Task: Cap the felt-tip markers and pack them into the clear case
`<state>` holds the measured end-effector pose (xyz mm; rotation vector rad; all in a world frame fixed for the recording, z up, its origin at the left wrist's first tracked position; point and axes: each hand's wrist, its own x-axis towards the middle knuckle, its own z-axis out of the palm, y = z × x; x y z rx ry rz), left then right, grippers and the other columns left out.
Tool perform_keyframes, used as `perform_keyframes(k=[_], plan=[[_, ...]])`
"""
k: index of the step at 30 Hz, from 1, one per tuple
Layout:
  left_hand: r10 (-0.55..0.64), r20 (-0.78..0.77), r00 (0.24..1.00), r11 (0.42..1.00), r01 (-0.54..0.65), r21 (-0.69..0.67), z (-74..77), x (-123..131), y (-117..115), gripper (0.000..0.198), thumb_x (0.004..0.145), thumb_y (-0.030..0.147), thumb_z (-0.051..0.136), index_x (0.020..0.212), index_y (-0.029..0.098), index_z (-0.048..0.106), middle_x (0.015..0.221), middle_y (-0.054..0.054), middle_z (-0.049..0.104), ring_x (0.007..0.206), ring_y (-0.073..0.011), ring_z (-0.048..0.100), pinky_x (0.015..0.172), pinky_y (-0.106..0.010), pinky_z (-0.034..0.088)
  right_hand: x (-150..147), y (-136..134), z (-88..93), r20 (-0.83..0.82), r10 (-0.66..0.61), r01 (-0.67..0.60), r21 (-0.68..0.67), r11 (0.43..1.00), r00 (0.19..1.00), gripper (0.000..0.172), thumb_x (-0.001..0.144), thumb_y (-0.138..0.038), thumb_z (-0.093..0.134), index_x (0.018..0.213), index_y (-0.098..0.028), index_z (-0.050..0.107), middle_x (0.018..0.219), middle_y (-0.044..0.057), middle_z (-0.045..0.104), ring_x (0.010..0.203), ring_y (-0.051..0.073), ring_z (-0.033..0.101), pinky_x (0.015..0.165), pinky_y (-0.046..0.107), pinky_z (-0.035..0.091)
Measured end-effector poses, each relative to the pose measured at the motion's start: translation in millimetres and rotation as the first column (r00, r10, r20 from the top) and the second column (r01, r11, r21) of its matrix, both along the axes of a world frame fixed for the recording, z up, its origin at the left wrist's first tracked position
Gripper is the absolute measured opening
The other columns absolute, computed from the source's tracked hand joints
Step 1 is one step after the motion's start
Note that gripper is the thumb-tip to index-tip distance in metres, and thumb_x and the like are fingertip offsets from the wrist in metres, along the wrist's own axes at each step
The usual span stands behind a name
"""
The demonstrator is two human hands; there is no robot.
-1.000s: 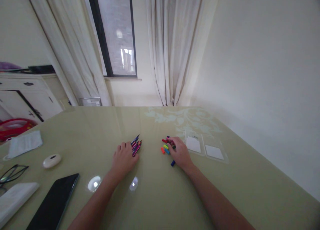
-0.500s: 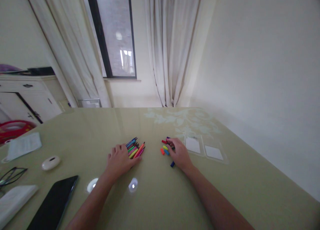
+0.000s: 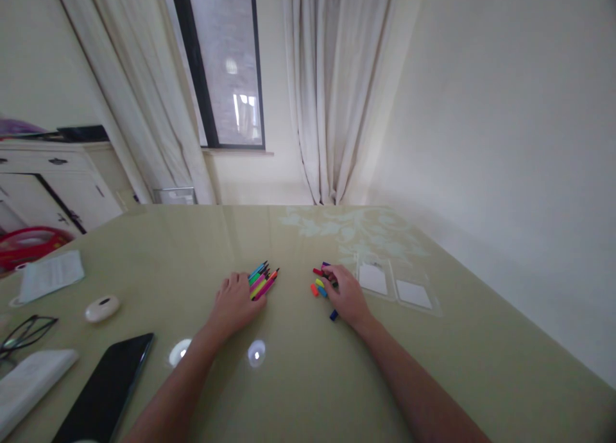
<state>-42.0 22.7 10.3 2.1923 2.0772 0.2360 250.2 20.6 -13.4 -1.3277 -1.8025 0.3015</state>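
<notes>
My left hand (image 3: 235,303) is wrapped round a bundle of uncapped coloured markers (image 3: 260,286) lying on the table, its thumb along the near side. The markers' dark tips point away to the upper right; their rear ends are hidden under my palm. To the right, my right hand (image 3: 347,296) has its fingers curled down over a small group of marker caps, thumb and fingertips close together. Beside those fingertips lie a red cap (image 3: 317,271), a yellow cap (image 3: 319,282), an orange cap (image 3: 314,290) and a blue cap (image 3: 322,291). A dark blue cap (image 3: 333,315) sits below the thumb.
Clear plastic sleeves with white cards (image 3: 414,294) lie right of my right hand. On the left are a black phone (image 3: 106,388), a white slab-shaped object (image 3: 36,385), glasses (image 3: 29,334), a white rounded case (image 3: 102,308) and a face mask (image 3: 52,276). A wall borders the table's right side.
My left hand has drawn slightly back toward the left, and the markers in it sit bunched a little differently. My right hand stays over the caps. The view has shifted slightly.
</notes>
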Motion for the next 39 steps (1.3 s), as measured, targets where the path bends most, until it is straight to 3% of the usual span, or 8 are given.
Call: perform_keyframes(k=[6, 12, 17, 20, 24, 29, 35, 39], plan=[[-0.004, 0.008, 1.0, 1.0, 0.004, 0.022, -2.7, 2.4, 2.6, 0.038, 0.089, 0.034, 0.052, 0.118, 0.011, 0.061, 0.118, -0.019, 0.066, 0.112, -0.0322, 0.062, 0.1, -0.04, 0.045, 0.2, 0.9, -0.4, 0.011, 0.002, -0.002, -0.011, 1.0, 1.0, 0.021, 0.094, -0.022, 0.061, 0.114, -0.021, 0.069, 0.115, 0.01, 0.072, 0.097, 0.023, 0.07, 0.091, 0.041, 0.057], [-0.003, 0.14, 0.99, 1.0, -0.001, 0.025, 5.6, -13.4, 5.6, 0.079, 0.083, 0.075, 0.051, 0.129, 0.011, 0.061, 0.13, -0.021, 0.065, 0.123, -0.0387, 0.059, 0.105, -0.045, 0.044, -1.0, 1.9, -1.5, 0.008, 0.008, -0.008, -0.007, 1.0, 1.0, 0.02, 0.096, -0.024, 0.061, 0.113, -0.02, 0.07, 0.116, 0.012, 0.072, 0.102, 0.024, 0.069, 0.093, 0.042, 0.057], [0.103, 0.2, 0.974, 0.992, -0.116, 0.054, 22.9, -43.8, 3.5, 0.086, 0.081, 0.078, 0.046, 0.128, 0.007, 0.06, 0.127, -0.023, 0.067, 0.119, -0.0375, 0.063, 0.103, -0.045, 0.046, -0.8, 3.9, -3.5, 0.01, 0.002, -0.002, 0.003, 1.0, 1.0, 0.02, 0.095, -0.024, 0.061, 0.113, -0.021, 0.069, 0.108, 0.009, 0.072, 0.096, 0.023, 0.069, 0.09, 0.04, 0.057], [0.041, 0.129, 0.991, 0.999, -0.043, 0.009, 21.6, -58.5, -21.9, 0.059, 0.082, 0.07, 0.05, 0.104, 0.017, 0.065, 0.109, -0.017, 0.072, 0.105, -0.0349, 0.068, 0.092, -0.043, 0.05, -1.2, 5.6, -4.5, 0.005, 0.009, -0.009, 0.01, 1.0, 1.0, 0.021, 0.095, -0.023, 0.06, 0.113, -0.021, 0.069, 0.109, 0.009, 0.072, 0.095, 0.023, 0.069, 0.089, 0.04, 0.056], [0.056, 0.133, 0.99, 0.997, -0.048, -0.065, 0.2, -66.4, -72.0, 0.034, 0.084, 0.055, 0.054, 0.089, 0.023, 0.06, 0.099, -0.012, 0.071, 0.097, -0.0309, 0.069, 0.087, -0.04, 0.05, -2.9, 7.6, -4.7, 0.007, 0.009, -0.009, 0.006, 1.0, 1.0, 0.02, 0.093, -0.021, 0.06, 0.112, -0.02, 0.069, 0.106, 0.009, 0.072, 0.092, 0.023, 0.068, 0.087, 0.039, 0.056], [0.094, 0.237, 0.967, 0.995, -0.1, 0.012, -14.9, -73.5, -106.9, 0.033, 0.093, 0.051, 0.036, 0.087, 0.025, 0.056, 0.09, -0.01, 0.069, 0.087, -0.029, 0.068, 0.081, -0.041, 0.051, -3.8, 9.1, -5.5, 0.001, 0.022, -0.022, 0.018, 1.0, 1.0, 0.022, 0.093, -0.019, 0.06, 0.112, -0.02, 0.069, 0.107, 0.009, 0.071, 0.093, 0.023, 0.068, 0.088, 0.039, 0.056], [0.044, 0.301, 0.952, 0.986, -0.09, 0.14, 3.1, -38.7, -88.1, 0.031, 0.098, 0.049, 0.039, 0.095, 0.024, 0.057, 0.096, -0.009, 0.069, 0.094, -0.0279, 0.067, 0.085, -0.039, 0.051, -4.5, 11.3, -5.9, 0.005, 0.024, -0.024, 0.012, 1.0, 1.0, 0.021, 0.093, -0.019, 0.06, 0.112, -0.018, 0.069, 0.108, 0.01, 0.072, 0.092, 0.023, 0.068, 0.088, 0.04, 0.055], [-0.044, 0.145, 0.988, 0.991, 0.025, 0.128, 7.7, 3.9, -66.6, 0.021, 0.1, 0.034, 0.043, 0.096, 0.021, 0.059, 0.105, -0.011, 0.069, 0.104, -0.0271, 0.066, 0.092, -0.038, 0.049, -4.3, 10.4, -5.6, -0.011, 0.015, -0.015, -0.005, 1.0, 1.0, 0.02, 0.093, -0.019, 0.06, 0.111, -0.018, 0.069, 0.107, 0.01, 0.071, 0.092, 0.023, 0.068, 0.088, 0.039, 0.054]])
